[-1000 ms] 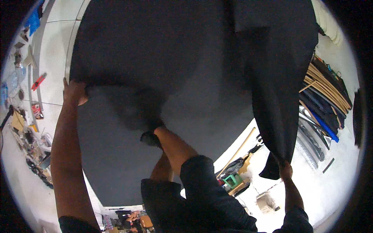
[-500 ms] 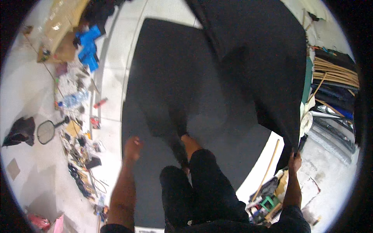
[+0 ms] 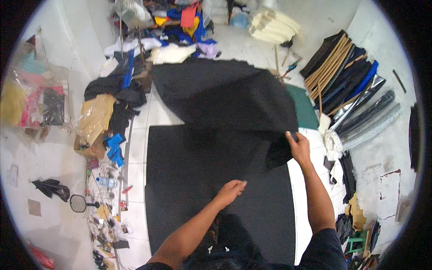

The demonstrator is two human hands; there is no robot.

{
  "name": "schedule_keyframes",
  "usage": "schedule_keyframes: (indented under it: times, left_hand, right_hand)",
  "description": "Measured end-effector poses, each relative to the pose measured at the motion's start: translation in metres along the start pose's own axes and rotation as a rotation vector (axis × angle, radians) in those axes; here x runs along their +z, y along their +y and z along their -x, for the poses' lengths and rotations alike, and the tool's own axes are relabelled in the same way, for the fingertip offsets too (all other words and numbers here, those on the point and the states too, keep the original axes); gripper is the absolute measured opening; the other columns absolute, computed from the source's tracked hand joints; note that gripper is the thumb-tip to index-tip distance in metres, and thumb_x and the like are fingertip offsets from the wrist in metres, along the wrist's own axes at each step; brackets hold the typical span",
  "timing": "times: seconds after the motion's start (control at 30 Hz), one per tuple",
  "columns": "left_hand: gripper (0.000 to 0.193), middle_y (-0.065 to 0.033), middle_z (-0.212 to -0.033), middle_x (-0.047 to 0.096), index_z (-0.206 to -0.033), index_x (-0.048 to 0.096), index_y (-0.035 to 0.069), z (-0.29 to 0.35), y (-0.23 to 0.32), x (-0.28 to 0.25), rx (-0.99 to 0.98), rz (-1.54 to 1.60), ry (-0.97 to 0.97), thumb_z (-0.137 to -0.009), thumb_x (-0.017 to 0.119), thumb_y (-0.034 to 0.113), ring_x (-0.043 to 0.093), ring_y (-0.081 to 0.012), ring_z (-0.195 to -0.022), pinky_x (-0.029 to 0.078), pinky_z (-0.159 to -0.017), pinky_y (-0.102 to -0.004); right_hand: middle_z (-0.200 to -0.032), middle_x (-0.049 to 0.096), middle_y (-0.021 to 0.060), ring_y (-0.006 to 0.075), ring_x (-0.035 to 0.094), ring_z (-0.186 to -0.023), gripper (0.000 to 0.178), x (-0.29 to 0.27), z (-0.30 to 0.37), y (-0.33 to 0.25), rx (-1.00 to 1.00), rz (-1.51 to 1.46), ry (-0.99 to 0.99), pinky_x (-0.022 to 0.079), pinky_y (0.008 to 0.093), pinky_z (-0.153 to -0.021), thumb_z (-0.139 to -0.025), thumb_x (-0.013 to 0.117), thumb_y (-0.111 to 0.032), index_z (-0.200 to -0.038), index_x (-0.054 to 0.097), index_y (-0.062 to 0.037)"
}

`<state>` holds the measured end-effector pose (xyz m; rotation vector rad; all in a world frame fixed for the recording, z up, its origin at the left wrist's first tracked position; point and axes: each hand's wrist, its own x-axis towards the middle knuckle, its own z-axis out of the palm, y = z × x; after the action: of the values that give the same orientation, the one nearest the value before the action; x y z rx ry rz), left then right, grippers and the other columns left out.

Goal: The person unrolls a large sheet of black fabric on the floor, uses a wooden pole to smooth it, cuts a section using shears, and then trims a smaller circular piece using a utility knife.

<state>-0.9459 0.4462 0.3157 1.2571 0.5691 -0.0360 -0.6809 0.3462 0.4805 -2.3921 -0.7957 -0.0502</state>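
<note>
A large black sheet of fabric (image 3: 193,157) lies spread over the floor under my legs. Beyond it, a lifted black fabric piece (image 3: 220,94) billows across its far part, one curved edge hanging over the white floor. My right hand (image 3: 300,147) pinches the near right corner of this lifted piece between thumb and fingers. My left hand (image 3: 231,193) hovers over the flat sheet, fingers loosely bent and pointing right, with nothing visible in them.
Rolls and wooden sticks (image 3: 330,67) lean along the right wall, near a green sheet (image 3: 301,105). On the left stand a cardboard box (image 3: 92,144), a plastic bottle (image 3: 106,182) and small clutter. Piled cloth (image 3: 180,31) and a cream stack (image 3: 273,27) lie at the back.
The lifted fabric has swung away and down across the far part of the sheet. My right hand has moved forward with its corner; my left hand has come rightward. The view has tilted up.
</note>
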Motion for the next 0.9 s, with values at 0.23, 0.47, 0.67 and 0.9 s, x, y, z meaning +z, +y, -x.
schedule_keyframes:
  times: [0.23,0.47,0.67,0.9]
  left_hand:
    - [0.073,-0.0060,-0.111,0.060,-0.139,0.045,0.008,0.023,0.111,0.168,0.116,0.315,-0.300,-0.096,0.032,0.065,0.057,-0.0158,-0.095,0.046,-0.086,-0.0303]
    - [0.099,-0.0271,-0.138,0.043,-0.153,0.008,0.005,0.057,0.066,0.334,0.138,0.400,-0.307,-0.089,0.025,0.078,0.046,-0.0357,-0.126,0.036,-0.106,-0.0476]
    - [0.112,-0.0237,-0.149,0.029,-0.151,0.011,0.002,0.067,-0.060,0.419,-0.123,1.404,0.289,-0.078,0.051,0.078,0.029,-0.0433,-0.138,0.024,-0.112,-0.0561]
    - [0.087,-0.0207,-0.139,0.045,-0.151,0.021,0.012,0.103,0.018,0.394,0.612,1.025,0.480,-0.080,0.069,0.028,0.045,-0.0410,-0.124,0.034,-0.105,-0.0569]
  right_hand:
    - [-0.080,0.065,0.0255,0.0421,0.065,-0.079,0.065,-0.101,0.065,0.016,-0.087,0.229,-0.237,0.050,0.0491,-0.069,-0.086,0.057,-0.063,-0.076,0.062,0.0010]
    - [-0.072,0.062,0.0228,0.0333,0.060,-0.066,0.055,-0.202,0.198,0.166,0.050,-0.231,-0.218,0.047,0.0421,-0.064,-0.089,0.061,-0.051,-0.080,0.062,0.0039]
    - [-0.059,0.049,0.0137,0.0165,0.047,-0.059,0.047,-0.289,0.318,0.223,0.024,-0.384,-0.223,0.041,0.0364,-0.056,-0.088,0.069,-0.039,-0.072,0.054,0.0024]
    - [-0.060,0.044,0.0034,0.0105,0.042,-0.059,0.027,-0.392,0.423,0.227,-0.250,-0.501,-0.297,0.035,0.0309,-0.052,-0.085,0.067,-0.016,-0.070,0.050,-0.0013]
